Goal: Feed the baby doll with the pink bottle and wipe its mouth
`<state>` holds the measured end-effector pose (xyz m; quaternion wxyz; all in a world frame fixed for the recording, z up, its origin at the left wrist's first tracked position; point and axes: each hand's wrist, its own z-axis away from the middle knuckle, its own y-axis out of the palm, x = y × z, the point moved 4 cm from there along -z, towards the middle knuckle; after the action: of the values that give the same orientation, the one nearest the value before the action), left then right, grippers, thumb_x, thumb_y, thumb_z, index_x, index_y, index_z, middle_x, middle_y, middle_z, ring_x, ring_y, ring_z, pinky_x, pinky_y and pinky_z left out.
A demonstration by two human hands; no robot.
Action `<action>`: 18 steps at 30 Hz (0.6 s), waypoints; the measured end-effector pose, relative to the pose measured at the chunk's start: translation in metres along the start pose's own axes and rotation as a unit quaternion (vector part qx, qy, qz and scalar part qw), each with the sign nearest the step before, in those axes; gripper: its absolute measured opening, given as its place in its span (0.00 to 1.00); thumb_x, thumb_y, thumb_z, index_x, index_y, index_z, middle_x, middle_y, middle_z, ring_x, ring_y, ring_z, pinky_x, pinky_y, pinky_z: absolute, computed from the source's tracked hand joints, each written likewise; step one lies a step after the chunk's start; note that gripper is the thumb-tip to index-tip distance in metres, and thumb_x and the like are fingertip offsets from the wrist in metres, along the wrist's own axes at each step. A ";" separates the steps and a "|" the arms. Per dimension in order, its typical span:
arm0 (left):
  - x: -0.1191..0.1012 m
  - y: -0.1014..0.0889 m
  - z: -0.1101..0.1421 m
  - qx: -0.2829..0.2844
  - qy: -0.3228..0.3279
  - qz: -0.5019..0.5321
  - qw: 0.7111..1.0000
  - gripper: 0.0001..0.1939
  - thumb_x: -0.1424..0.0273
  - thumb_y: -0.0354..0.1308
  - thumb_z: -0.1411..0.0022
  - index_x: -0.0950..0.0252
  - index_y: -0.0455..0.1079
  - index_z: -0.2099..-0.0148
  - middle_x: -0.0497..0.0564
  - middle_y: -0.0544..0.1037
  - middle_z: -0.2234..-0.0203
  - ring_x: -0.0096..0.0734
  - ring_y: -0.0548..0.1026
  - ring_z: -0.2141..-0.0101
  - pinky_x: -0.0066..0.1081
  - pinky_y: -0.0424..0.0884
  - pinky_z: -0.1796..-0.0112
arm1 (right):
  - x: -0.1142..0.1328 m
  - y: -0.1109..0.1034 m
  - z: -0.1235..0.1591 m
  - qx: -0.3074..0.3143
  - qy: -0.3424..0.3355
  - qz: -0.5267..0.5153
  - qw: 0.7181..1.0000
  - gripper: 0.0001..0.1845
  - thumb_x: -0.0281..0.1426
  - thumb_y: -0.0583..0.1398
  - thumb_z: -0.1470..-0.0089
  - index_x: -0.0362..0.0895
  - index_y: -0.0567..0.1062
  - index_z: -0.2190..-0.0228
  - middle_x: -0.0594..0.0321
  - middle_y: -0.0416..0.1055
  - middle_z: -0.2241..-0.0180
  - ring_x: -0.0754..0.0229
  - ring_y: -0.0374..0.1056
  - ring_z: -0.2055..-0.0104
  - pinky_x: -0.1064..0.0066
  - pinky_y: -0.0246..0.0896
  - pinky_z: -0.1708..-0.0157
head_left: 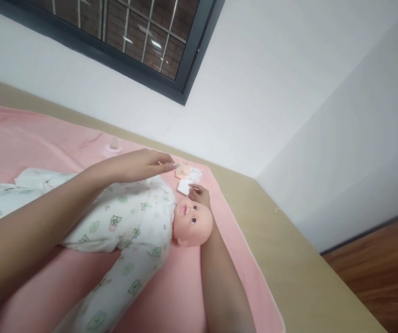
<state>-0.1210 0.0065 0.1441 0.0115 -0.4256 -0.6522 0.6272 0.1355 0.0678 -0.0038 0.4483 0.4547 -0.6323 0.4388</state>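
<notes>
A baby doll (pixel 192 222) in a white sleepsuit with green bear prints (pixel 133 222) lies on its back on a pink blanket (pixel 185 286), head toward the right. My left hand (pixel 139 165) reaches over the doll's chest with fingers stretched out flat, fingertips close to a small peach and white packet (pixel 189 172). My right hand (pixel 201 195) curls behind the top of the doll's head, and its fingertips pinch the edge of a small white square pad (pixel 184 186) beside the doll's face.
A small pink baby bottle (pixel 111 149) stands on the blanket beyond the doll. The blanket covers a tan surface (pixel 299 259) set against a white wall under a dark-framed window (pixel 185 69). Wooden floor (pixel 386 273) shows at the right.
</notes>
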 end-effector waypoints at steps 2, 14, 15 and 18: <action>-0.001 0.000 0.001 0.000 0.004 0.004 1.000 0.32 0.44 0.41 0.35 0.60 0.70 0.45 0.51 0.73 0.47 0.46 0.70 0.49 0.36 0.63 0.50 | 0.007 -0.003 -0.005 0.010 0.008 0.009 1.000 0.20 0.36 0.63 0.60 0.39 0.77 0.64 0.60 0.73 0.73 0.61 0.68 0.71 0.66 0.65 0.65; 0.004 0.009 -0.006 -0.056 -0.022 0.048 0.997 0.39 0.46 0.53 0.42 0.62 0.53 0.35 0.59 0.67 0.43 0.47 0.68 0.46 0.38 0.66 0.51 | 0.114 0.006 0.016 0.158 -0.107 -0.007 0.982 0.15 0.41 0.67 0.58 0.46 0.81 0.67 0.59 0.74 0.58 0.60 0.70 0.60 0.66 0.70 0.58; 0.005 0.010 -0.007 -0.057 -0.022 0.055 0.997 0.40 0.46 0.54 0.42 0.62 0.53 0.35 0.59 0.66 0.42 0.47 0.67 0.46 0.38 0.66 0.51 | 0.125 0.010 0.021 0.182 -0.117 -0.004 0.976 0.15 0.41 0.67 0.57 0.46 0.81 0.67 0.59 0.74 0.58 0.59 0.70 0.58 0.66 0.70 0.58; 0.004 0.010 -0.008 -0.041 -0.015 0.075 0.996 0.37 0.48 0.54 0.43 0.63 0.56 0.37 0.58 0.66 0.42 0.45 0.67 0.45 0.36 0.66 0.51 | 0.150 0.020 0.039 0.250 -0.143 0.006 0.958 0.13 0.40 0.67 0.55 0.48 0.81 0.66 0.60 0.74 0.58 0.60 0.70 0.56 0.66 0.71 0.57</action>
<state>-0.1136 0.0139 0.1356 -0.0632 -0.4640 -0.6432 0.6058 0.0814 0.0072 0.1299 0.2228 0.6067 -0.5627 0.5154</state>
